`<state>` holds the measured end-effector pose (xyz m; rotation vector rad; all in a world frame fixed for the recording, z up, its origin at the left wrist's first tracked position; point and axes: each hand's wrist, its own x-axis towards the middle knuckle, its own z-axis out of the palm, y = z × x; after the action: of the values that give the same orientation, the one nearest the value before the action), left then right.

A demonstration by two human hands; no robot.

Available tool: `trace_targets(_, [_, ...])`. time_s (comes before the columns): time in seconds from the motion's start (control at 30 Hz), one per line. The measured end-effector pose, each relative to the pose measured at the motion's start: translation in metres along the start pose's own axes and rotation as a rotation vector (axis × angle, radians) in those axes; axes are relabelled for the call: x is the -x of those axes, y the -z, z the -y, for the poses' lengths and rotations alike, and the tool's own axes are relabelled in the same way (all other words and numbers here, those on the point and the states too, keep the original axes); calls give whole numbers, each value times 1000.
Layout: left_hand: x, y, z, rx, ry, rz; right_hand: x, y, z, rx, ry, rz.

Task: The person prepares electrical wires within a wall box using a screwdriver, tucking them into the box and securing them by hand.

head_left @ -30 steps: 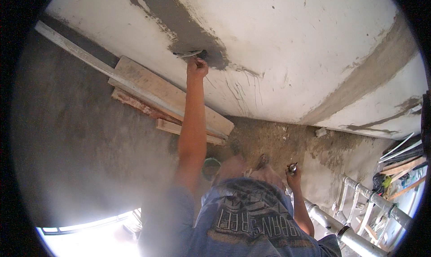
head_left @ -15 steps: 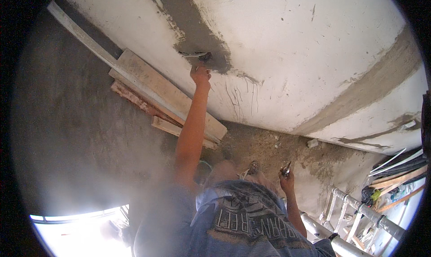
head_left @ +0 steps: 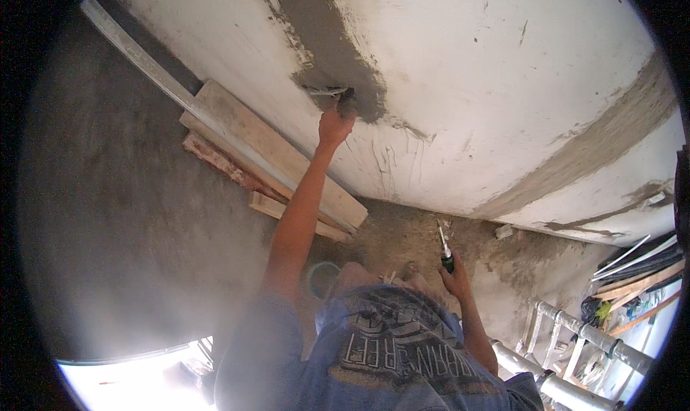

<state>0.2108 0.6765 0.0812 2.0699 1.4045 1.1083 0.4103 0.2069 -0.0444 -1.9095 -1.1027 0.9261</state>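
Left hand [head_left: 336, 127] at dark recess [head_left: 348, 95] in grey-patched white wall [head_left: 460, 88], finger closure indeterminable; right hand [head_left: 456, 276] clenched around dark-handled, silver-shafted tool [head_left: 445, 252].

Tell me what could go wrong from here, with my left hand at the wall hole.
If the pale strand at the hole is a live wire, it might shock the left hand beside it. The tool in the right hand sticks out ahead and could jab something.
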Motion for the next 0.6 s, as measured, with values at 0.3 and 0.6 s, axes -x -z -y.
trace_targets(0.3, [16, 36, -11, -84, -160, 165, -38, -47, 123, -375, -100, 110])
trace_targets(0.6, [179, 57, 102, 348, 464, 513, -41, -118, 206, -723, 1, 169])
